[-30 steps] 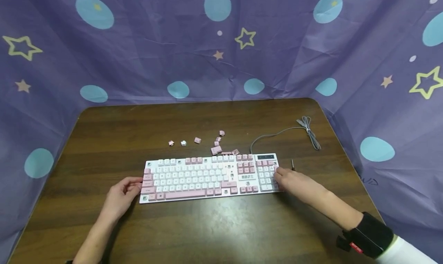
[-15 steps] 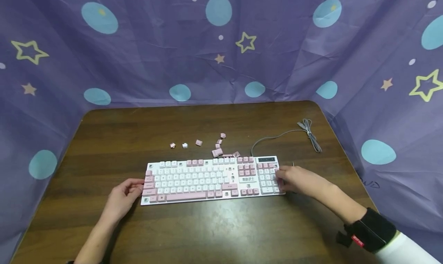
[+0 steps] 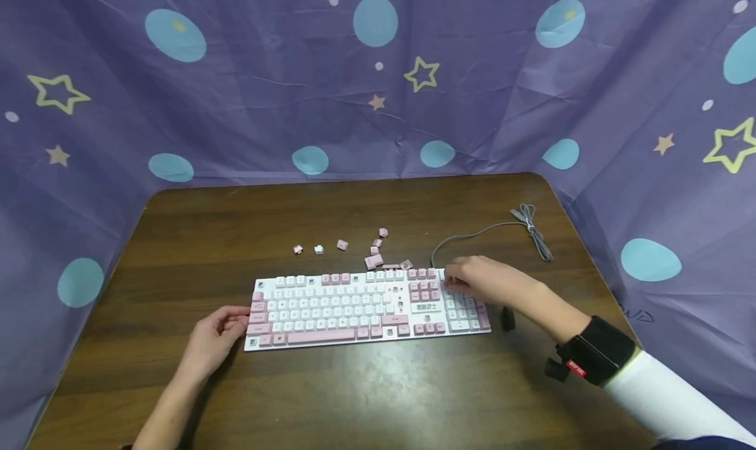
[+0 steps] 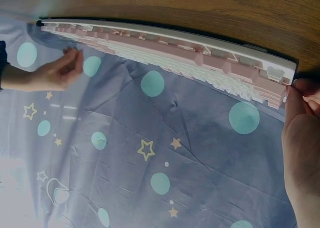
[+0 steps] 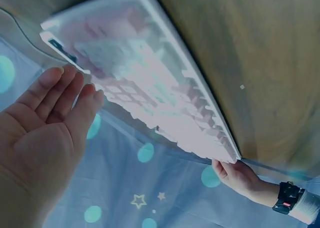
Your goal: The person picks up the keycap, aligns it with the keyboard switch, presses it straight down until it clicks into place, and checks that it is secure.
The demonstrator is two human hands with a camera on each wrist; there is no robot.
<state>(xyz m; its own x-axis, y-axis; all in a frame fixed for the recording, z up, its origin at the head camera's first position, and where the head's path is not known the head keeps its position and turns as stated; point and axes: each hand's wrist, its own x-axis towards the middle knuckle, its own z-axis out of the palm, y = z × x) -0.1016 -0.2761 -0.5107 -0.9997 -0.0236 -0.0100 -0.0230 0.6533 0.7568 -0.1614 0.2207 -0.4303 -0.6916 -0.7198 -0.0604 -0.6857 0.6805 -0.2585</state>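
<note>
- Behind and at both sides, a purple cloth backdrop [image 3: 266,128] printed with pale-blue ovals and yellow and tan stars.
- In front of it, a dark-brown wood-grain bench [image 3: 295,404] with rounded far corners.
- Flat near the middle of the bench, a long white-and-pink plastic keyboard [image 3: 325,309] with exposed switch spots among the keys.
- At its left end, the left grip [image 3: 209,342], bare: pinching the edge between thumb and bent fingers.
- Above the top of the number pad, the right grip [image 3: 481,278], also bare: slightly spread, with fingers relaxed and gently bent, thumb tip close to them.
- Just beyond the keyboard's far edge, small loose pink keycaps [image 3: 373,262] and, farther left, one white keycap [image 3: 319,249].
- Toward the far right corner, a tied grey cable [image 3: 534,232], running back to the keyboard.
</note>
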